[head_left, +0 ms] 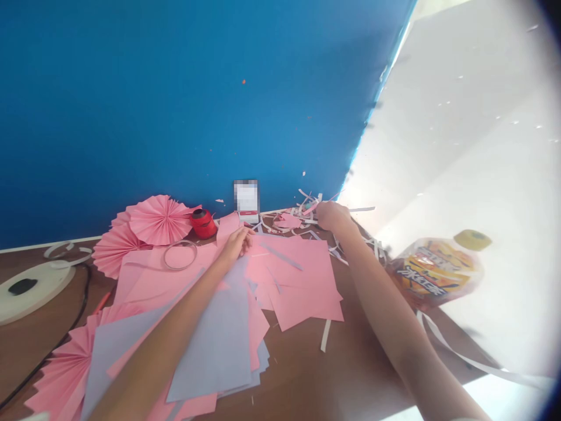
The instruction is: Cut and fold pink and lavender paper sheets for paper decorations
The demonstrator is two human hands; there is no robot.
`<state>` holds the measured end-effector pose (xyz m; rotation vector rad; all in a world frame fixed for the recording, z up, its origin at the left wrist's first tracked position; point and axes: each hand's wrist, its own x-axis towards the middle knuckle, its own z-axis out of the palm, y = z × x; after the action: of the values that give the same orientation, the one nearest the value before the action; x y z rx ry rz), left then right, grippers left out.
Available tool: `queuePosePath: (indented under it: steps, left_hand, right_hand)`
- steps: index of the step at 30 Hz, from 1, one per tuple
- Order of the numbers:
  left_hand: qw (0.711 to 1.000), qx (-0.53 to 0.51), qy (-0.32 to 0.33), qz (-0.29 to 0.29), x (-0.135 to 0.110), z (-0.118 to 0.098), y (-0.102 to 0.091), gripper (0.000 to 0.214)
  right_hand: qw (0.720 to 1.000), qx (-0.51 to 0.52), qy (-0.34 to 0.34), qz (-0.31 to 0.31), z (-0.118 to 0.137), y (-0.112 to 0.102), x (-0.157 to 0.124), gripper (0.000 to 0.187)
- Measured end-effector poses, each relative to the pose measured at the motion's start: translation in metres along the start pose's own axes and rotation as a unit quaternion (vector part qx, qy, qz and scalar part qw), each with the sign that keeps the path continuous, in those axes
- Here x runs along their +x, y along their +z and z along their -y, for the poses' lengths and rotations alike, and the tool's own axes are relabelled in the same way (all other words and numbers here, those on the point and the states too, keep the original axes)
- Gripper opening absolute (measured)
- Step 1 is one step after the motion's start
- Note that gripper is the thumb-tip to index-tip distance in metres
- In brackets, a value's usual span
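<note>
My left hand (239, 242) rests over the pink paper sheets (298, 251), its fingers loosely bent and apart, with no held thing visible. By the foot of the blue wall, my right hand (333, 216) is closed at a tangle of cut paper strips (307, 219), white and pink; its fingertips are partly hidden. Grey-lilac sheets (214, 345) lie under and beside my left forearm, on top of more pink ones. Pleated pink paper fans (164, 219) stand left of my left hand, near a red round object (203, 224) with a black top.
A bottle with a yellow cap and orange label (438, 269) is at the right by the white wall. A tape ring (180, 255) lies on the sheets. A white round device (35, 292) with a black cable sits far left. A small pixelated card (247, 199) leans against the blue wall.
</note>
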<state>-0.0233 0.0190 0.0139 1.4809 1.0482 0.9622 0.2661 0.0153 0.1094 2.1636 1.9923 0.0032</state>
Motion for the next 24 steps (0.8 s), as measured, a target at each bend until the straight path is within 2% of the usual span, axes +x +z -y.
queuePosePath:
  steps: [2, 4, 8, 12, 16, 24]
  left_hand:
    - [1.0, 0.02, 0.004, 0.005, -0.002, 0.0, 0.002, 0.036]
    - [0.998, 0.063, 0.017, 0.018, -0.005, -0.002, 0.005, 0.037]
    - [0.972, 0.224, 0.06, 0.041, -0.012, -0.007, 0.012, 0.031]
    - [0.913, 0.399, 0.076, 0.031, -0.015, -0.011, 0.019, 0.03]
    - [0.886, 0.456, 0.067, 0.05, -0.016, -0.011, 0.021, 0.031]
    - [0.835, 0.537, 0.103, 0.057, -0.019, -0.01, 0.024, 0.034]
  right_hand:
    - [1.0, 0.01, 0.012, -0.016, 0.003, 0.001, 0.001, 0.04]
    - [0.999, 0.029, -0.03, -0.014, 0.011, 0.001, -0.001, 0.035]
    - [0.979, 0.045, -0.172, 0.101, 0.035, 0.004, -0.006, 0.029]
    - [0.978, 0.026, -0.164, 0.122, 0.054, 0.013, -0.007, 0.051]
    - [0.981, -0.002, -0.15, 0.127, 0.057, 0.02, -0.003, 0.068]
    - [0.976, 0.019, -0.166, 0.142, 0.047, 0.023, 0.004, 0.062]
